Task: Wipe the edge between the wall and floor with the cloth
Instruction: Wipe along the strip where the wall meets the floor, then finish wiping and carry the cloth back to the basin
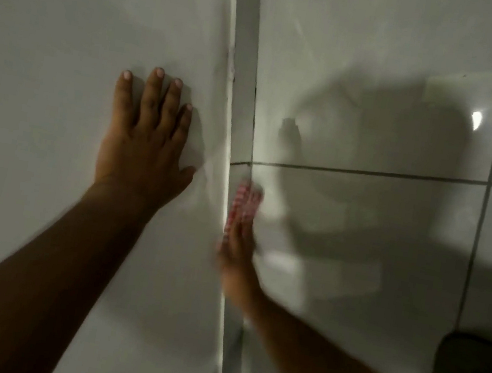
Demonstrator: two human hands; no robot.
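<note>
Two bare forearms reach in from below. On the left, the left hand (146,139) lies flat on the wall (49,61), fingers spread wide. One cloth (243,205), red-and-white checked and blurred, sits at the edge (244,106) just under the floor's (363,204) grout line. Behind it the right hand (237,255) presses it with fingers straight and close together.

I see a plain white wall (69,32) filling the left side, matte and unmarked. A pale skirting strip (246,58) runs along its base. To the right lies a glossy white tiled floor (386,47) with dark grout lines (399,175), 3 bright light reflections (476,120) and a broad soft shadow (363,204).
</note>
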